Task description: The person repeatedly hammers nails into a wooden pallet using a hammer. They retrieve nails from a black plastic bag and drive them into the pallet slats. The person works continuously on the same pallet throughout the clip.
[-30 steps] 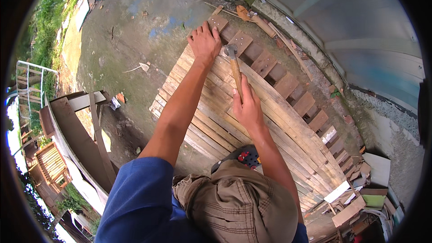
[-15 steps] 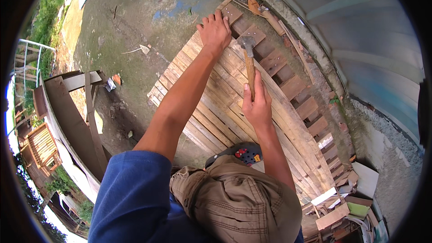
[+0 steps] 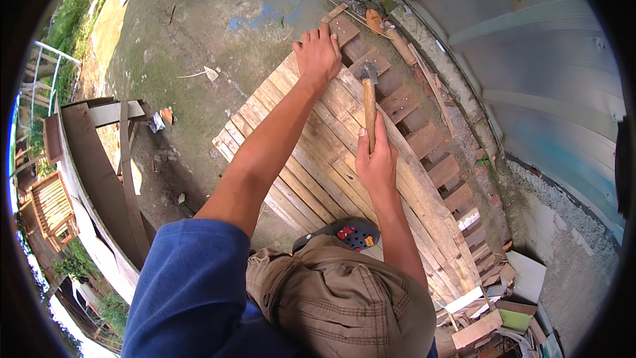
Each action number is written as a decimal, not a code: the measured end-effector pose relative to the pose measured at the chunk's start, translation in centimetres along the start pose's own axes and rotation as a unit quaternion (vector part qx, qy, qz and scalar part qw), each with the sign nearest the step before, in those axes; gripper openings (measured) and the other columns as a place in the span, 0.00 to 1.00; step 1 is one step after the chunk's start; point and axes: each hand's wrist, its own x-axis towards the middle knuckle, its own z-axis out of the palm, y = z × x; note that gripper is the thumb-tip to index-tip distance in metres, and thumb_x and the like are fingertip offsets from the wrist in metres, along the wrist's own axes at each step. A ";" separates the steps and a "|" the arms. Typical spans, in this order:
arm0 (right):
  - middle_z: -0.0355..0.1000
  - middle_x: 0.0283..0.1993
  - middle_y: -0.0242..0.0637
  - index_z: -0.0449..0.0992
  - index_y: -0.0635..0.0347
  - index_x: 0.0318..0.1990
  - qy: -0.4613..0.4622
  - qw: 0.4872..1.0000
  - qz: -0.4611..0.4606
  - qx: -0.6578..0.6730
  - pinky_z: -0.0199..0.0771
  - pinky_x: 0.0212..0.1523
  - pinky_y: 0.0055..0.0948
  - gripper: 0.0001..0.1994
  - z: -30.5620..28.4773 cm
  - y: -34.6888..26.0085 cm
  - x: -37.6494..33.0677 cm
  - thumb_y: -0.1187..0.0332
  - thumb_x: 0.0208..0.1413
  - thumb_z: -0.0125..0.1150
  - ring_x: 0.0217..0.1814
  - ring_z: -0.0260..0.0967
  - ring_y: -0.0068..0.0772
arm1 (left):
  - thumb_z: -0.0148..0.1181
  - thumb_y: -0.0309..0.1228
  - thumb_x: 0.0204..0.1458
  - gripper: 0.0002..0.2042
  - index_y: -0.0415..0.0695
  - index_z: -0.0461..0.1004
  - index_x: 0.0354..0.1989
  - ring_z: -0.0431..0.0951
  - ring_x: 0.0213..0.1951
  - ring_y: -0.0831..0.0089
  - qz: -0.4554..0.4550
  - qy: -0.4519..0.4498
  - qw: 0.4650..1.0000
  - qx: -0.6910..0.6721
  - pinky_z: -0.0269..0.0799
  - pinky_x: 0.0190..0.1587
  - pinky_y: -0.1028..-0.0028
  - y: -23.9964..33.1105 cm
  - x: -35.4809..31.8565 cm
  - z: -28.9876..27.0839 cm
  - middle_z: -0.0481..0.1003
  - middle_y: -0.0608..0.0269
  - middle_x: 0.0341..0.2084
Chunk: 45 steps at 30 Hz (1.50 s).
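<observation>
My right hand (image 3: 377,162) is closed round the wooden handle of a hammer (image 3: 370,103). The hammer's dark metal head is over the outer edge of a panel of pale wooden planks (image 3: 344,132), beside a brown board with small nail-like dots. At the panel's far end, my left hand (image 3: 319,56) grips the plank ends, with its fingers bent over the edge. Whether anything lies under that palm is hidden. Along the panel's right side, short brown boards (image 3: 399,104) stick out in a row.
A corrugated metal sheet wall (image 3: 530,59) rises on the right. Scrap wood and tile pieces (image 3: 527,278) are heaped at the lower right. At left stands a wooden frame (image 3: 86,159). My dark clog (image 3: 348,231) is beside the panel.
The hammer head has shifted slightly nearer and to the right. My left hand stays at the panel's far end, and the whole view has shifted a little.
</observation>
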 end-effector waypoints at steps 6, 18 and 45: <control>0.75 0.48 0.70 0.60 0.74 0.69 0.004 1.000 -0.006 -0.004 0.79 0.44 0.45 0.26 1.0 0.1 -0.8 0.70 0.69 0.53 0.47 0.80 0.61 | 0.42 0.41 0.69 0.21 0.45 0.67 0.64 0.72 0.58 0.52 0.000 -0.017 1.000 -0.009 0.59 0.61 0.47 0.1 -0.4 -0.2 0.75 0.51 0.53; 0.71 0.29 0.45 0.58 0.75 0.70 0.036 0.999 -0.003 0.027 0.70 0.29 0.30 0.26 1.5 1.2 -1.0 0.67 0.71 0.51 0.26 0.69 0.29 | 0.40 0.42 0.70 0.22 0.45 0.67 0.65 0.71 0.60 0.52 -0.006 -0.018 1.000 -0.009 0.58 0.62 0.46 0.2 -0.2 -0.2 0.75 0.51 0.56; 0.75 0.33 0.65 0.59 0.65 0.65 0.019 0.999 -0.010 0.025 0.73 0.33 0.56 0.21 1.3 -0.3 -0.2 0.65 0.71 0.50 0.37 0.75 0.73 | 0.44 0.34 0.70 0.15 0.38 0.72 0.55 0.74 0.52 0.45 -0.036 0.169 0.936 -0.306 0.67 0.57 0.55 -1.2 -0.3 0.3 0.74 0.44 0.51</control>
